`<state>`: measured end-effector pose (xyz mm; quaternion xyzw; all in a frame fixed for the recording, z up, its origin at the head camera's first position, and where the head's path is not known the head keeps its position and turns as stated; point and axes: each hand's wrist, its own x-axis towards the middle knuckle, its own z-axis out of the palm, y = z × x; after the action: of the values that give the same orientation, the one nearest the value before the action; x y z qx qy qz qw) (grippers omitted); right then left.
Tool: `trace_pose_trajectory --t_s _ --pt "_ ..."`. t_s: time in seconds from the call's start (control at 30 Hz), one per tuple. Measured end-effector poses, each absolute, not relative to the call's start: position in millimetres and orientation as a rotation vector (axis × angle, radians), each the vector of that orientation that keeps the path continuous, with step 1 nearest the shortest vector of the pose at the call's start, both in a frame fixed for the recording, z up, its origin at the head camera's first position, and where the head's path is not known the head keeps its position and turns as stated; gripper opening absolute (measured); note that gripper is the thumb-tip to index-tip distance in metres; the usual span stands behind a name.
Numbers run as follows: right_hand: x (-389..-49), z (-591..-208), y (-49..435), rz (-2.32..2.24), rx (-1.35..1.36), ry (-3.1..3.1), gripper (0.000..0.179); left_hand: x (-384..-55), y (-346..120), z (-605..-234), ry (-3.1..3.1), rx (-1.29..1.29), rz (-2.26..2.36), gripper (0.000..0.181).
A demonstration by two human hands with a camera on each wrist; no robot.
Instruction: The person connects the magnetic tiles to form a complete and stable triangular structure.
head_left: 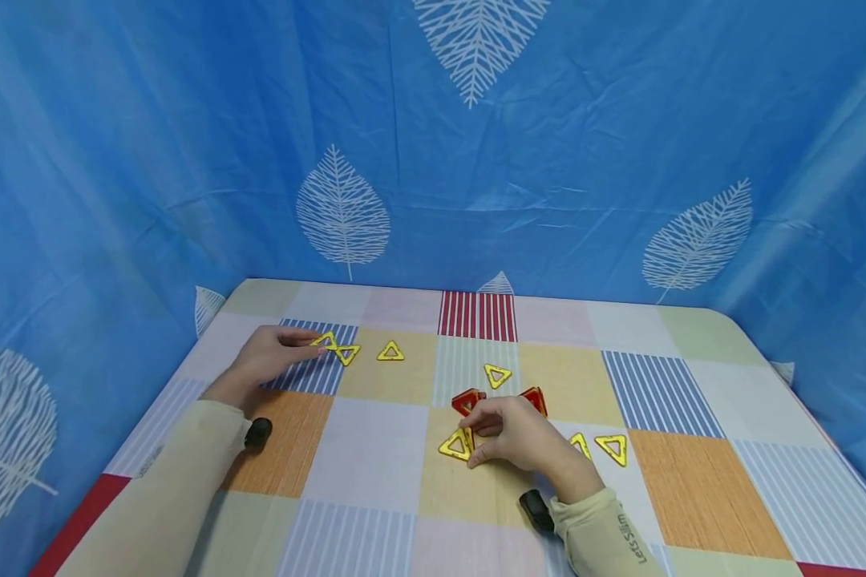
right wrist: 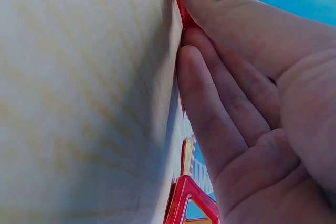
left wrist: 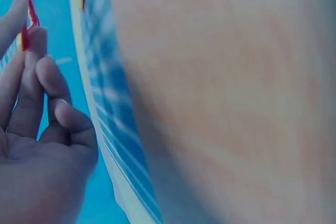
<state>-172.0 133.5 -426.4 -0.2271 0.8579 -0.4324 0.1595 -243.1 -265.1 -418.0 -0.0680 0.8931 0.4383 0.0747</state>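
Far left on the table, my left hand (head_left: 265,354) pinches a yellow triangle tile (head_left: 325,340) between thumb and fingers. Its underside looks red in the left wrist view, where the tile (left wrist: 22,40) shows at the fingertips. One corner overlaps a second yellow triangle (head_left: 347,355). Near the middle, my right hand (head_left: 521,437) pinches an upright yellow triangle tile (head_left: 469,438), partly hidden by the fingers. It stands right at the edge of a flat yellow triangle (head_left: 449,445). Behind this hand are a tilted red triangle (head_left: 466,401) and another red piece (head_left: 536,399), partly covered.
Single yellow triangles lie at the back, one left of centre (head_left: 390,351) and one near the middle (head_left: 497,375). Two more, a partly hidden triangle (head_left: 580,444) and a whole triangle (head_left: 612,449), lie right of my right hand. A blue curtain (head_left: 563,160) hangs behind the patchwork tablecloth (head_left: 375,449).
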Motion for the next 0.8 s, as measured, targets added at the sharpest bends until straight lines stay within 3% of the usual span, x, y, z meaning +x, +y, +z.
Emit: trace_pose_trajectory --t_s 0.37,0.8 --pt "-174 -425 134 -1.248 -0.650 2.440 0.035 -233 -223 -410 2.534 0.170 1.502 0.042" --pt "-174 -425 134 -1.245 -0.644 2.439 0.035 -212 -161 -405 2.285 0.601 1.530 0.034"
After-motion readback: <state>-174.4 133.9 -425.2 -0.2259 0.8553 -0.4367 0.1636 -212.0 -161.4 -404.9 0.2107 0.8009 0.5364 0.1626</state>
